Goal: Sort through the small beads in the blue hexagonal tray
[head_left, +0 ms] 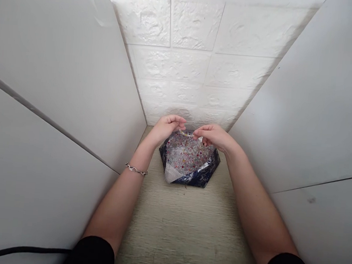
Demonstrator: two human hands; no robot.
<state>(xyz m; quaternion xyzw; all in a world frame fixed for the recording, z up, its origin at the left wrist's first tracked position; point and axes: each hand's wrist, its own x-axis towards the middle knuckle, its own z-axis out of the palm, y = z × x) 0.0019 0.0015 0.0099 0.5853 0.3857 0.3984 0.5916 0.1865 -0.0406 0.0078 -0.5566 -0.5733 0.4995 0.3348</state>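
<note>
A short string of small beads (186, 134), pale and yellowish, stretches between my two hands. My left hand (168, 127) pinches its left end between thumb and fingers. The other end is pinched by my right hand (210, 135), with the lower fingers curled in. Just below the string lies a clear plastic bag of loose beads (188, 155), mostly pale with pink, red and yellow ones among them. The bag rests on a dark blue patterned hexagonal tray (211, 169), whose far side is hidden by my hands and the bag.
White panels stand close on the left (62, 66) and right (312, 102). A white brick-textured wall (187, 63) closes off the back. The wood-grain tabletop (180, 226) lies between my forearms. A black cable (20, 250) runs along the lower left.
</note>
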